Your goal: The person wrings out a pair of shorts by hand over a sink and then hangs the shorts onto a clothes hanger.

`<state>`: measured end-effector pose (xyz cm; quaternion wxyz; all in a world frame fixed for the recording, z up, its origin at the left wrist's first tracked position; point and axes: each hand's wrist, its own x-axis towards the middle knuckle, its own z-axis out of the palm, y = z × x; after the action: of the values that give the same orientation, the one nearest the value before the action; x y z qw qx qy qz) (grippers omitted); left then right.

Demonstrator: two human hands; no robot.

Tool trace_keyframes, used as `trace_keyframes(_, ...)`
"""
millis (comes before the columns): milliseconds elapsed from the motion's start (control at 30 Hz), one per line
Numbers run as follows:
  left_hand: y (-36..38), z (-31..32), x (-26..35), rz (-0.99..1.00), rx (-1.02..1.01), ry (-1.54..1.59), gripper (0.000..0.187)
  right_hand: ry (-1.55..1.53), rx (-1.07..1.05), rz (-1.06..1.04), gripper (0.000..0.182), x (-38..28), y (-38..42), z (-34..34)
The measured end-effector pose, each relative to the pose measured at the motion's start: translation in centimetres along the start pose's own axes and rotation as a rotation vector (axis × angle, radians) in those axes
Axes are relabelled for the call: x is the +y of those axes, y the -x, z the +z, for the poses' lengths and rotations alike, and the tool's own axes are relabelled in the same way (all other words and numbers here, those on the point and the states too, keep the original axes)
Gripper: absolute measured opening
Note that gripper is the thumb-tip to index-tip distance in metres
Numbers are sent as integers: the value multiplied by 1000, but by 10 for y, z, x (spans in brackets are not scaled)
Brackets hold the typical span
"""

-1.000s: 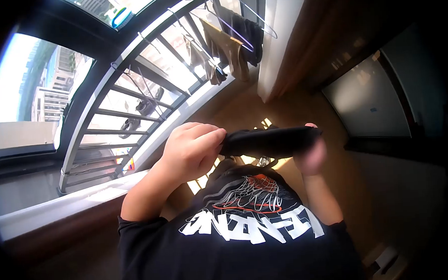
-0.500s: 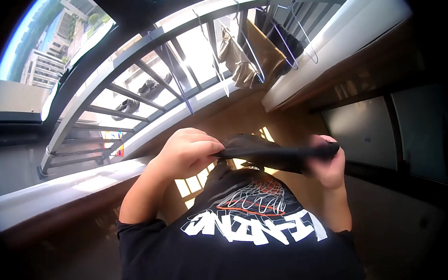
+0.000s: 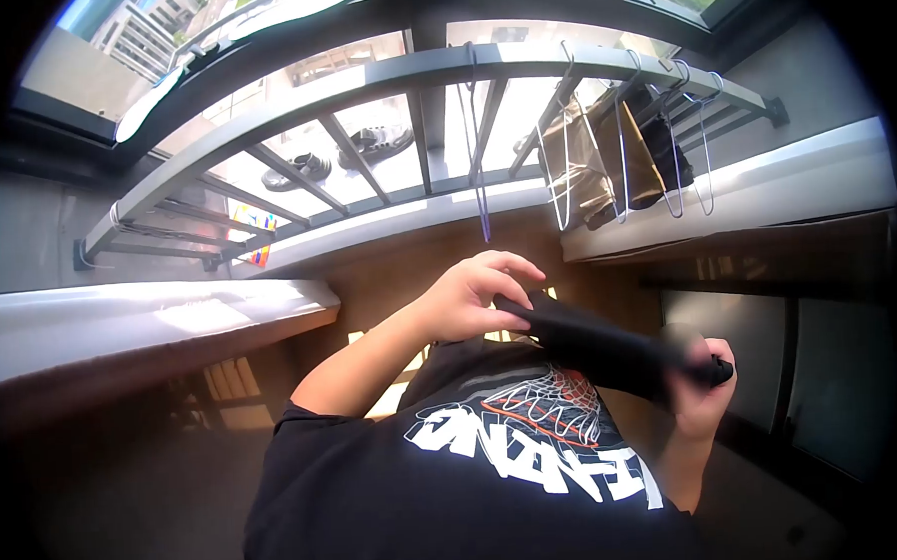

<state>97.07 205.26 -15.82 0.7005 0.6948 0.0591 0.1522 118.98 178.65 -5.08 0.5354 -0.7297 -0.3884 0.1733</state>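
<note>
A black garment (image 3: 607, 345) is stretched slantwise in front of my chest, its folds hiding what kind of clothing it is. My left hand (image 3: 477, 297) pinches its upper left end between thumb and fingers, with the index finger partly raised. At the lower right end, my right hand (image 3: 707, 394) is closed around the bunched cloth; a blur covers part of its fingers. Beyond my left hand, a purple hanger (image 3: 478, 159) hangs bare from the grey rail (image 3: 380, 78).
On the rail's right side, several hangers carry a khaki garment (image 3: 576, 164), a brown one (image 3: 633, 152) and dark cloth. Black shoes (image 3: 374, 143) lie behind the bars. White ledges (image 3: 190, 316) flank me, and a dark-framed cabinet (image 3: 731, 338) stands at right.
My view has turned, so the rail and hangers sit further right. The garment has gone from nearly level to slanting down to the right, with my left hand's fingers more spread.
</note>
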Motion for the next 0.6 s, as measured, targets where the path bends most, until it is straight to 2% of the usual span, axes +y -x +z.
trace_keyframes(33, 2, 1, 1, -77, -27, 79, 28, 19, 14, -9, 36, -1, -3, 2)
trace_keyframes(100, 2, 0, 3, 0, -32, 40, 27, 30, 28, -27, 36, -8, -4, 2)
trace_keyframes(167, -1, -13, 4, 307, 33, -200, 28, 1, 20, -50, 35, -10, -7, -2)
trace_keyframes(200, 4, -14, -9, 188, 231, -84, 38, -25, 2, -37, 34, -11, -7, -4)
trace_keyframes(233, 2, -18, -24, 63, 490, -183, 56, -34, -13, -47, 34, -11, -8, -6)
trace_keyframes(267, -5, -21, -27, -246, 674, -217, 79, -47, -26, -59, 33, -12, -9, -5)
trace_keyframes(300, -14, -24, -46, -431, 800, -127, 98, -49, -35, -66, 33, -22, -5, -5)
trace_keyframes(367, -46, -27, -63, -653, 859, 90, 104, -16, -34, -95, 31, -29, -8, 2)
trace_keyframes(467, -73, -16, -76, -681, 842, 279, 77, -96, -51, -89, 30, -28, -8, 5)
trace_keyframes(500, -78, -19, -93, -664, 852, 275, 68, -111, -43, -93, 30, -27, -9, 4)
trace_keyframes(567, -80, -14, -86, -641, 864, 274, 54, -133, -28, -91, 31, -36, -2, -1)
trace_keyframes(600, -77, -6, -86, -608, 950, 138, 33, -153, -21, -82, 30, -37, -2, -2)
